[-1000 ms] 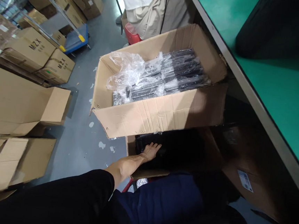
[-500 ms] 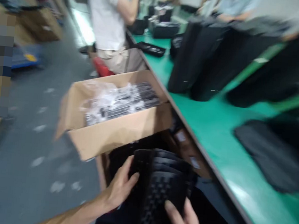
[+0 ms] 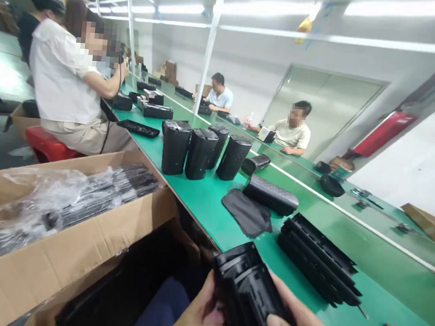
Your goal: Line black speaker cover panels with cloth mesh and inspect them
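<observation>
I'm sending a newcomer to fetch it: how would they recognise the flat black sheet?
Find the long green workbench. On its near side, between the upright black cases and the stacked black shells, lies the flat black sheet. It is thin, unlike the thick, rounded case lying beside it.

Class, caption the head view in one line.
Left hand and right hand hold black plastic parts at a green bench, near an open carton.

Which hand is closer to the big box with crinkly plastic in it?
Left. The left hand grips the black parts on the side toward the box; the right hand, farther off, grips their other side.
</observation>
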Tool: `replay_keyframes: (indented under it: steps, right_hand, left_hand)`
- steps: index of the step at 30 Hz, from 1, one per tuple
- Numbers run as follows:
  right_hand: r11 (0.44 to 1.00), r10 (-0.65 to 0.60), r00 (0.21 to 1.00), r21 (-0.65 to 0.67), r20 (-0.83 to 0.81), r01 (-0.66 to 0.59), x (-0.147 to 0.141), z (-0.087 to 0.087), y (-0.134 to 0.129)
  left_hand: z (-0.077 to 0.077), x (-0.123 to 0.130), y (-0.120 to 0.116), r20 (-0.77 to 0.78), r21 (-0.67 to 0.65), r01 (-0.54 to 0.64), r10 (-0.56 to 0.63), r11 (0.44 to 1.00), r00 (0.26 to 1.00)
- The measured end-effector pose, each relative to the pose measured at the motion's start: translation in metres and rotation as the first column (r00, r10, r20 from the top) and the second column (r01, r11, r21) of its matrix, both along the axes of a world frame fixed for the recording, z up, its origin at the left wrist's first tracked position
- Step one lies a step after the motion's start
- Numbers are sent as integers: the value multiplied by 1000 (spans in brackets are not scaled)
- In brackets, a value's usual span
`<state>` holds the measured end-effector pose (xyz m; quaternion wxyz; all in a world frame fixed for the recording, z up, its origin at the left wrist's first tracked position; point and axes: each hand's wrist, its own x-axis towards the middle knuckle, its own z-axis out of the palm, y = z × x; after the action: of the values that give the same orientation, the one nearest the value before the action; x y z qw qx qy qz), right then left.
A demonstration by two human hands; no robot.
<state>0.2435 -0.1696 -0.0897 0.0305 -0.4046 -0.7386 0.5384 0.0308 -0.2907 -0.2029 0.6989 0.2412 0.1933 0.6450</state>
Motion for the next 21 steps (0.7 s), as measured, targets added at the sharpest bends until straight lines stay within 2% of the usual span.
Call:
replay_keyframes:
  steps: [2, 4, 6, 8, 10, 13, 15, 17, 19, 20, 21]
  right_hand:
    - [996, -12, 1000, 89, 10, 11, 20, 22, 33]
    - [992, -21, 1000, 126, 7, 20, 36, 36, 64]
    - [984, -69, 997, 168, 46, 60, 47, 39, 92]
    - [964, -112, 987, 255, 113, 80, 53, 35, 113]
    - [941, -104, 985, 333, 138, 52, 54, 25, 123]
    - [917, -52, 984, 399, 170, -21, 52, 9, 121]
    - [853, -98, 969, 520, 226, -35, 53, 1, 113]
    - [761, -212, 954, 648, 212, 25, 62, -7, 103]
    - [647, -342, 939, 735, 41, 204, 78, -18, 88]
    - [576, -413, 904, 738, -106, 350, 88, -26, 79]
    - [516, -480, 837, 687, -261, 511, 98, -35, 69]
  left_hand:
    - [25, 16, 30, -36, 30, 56, -55, 998, 998]
    - [39, 29, 55, -112, -8, 6, -7, 1000, 994]
    - [41, 39, 73, -215, -109, -104, 79, 989, 974]
    - [34, 44, 84, -360, -197, -208, 127, 958, 924]
    - [25, 44, 89, -570, -180, -276, 129, 944, 812]
    - [20, 38, 94, -831, 19, -294, 179, 956, 527]
    - [20, 34, 100, -896, 140, -230, 222, 963, 383]
    - [21, 35, 108, -928, 173, -131, 206, 976, 309]
    - [20, 39, 116, -948, 152, -71, 166, 986, 272]
    - [19, 41, 120, -952, 145, -70, 159, 987, 262]
    - [19, 43, 122, -953, 148, -84, 165, 985, 253]
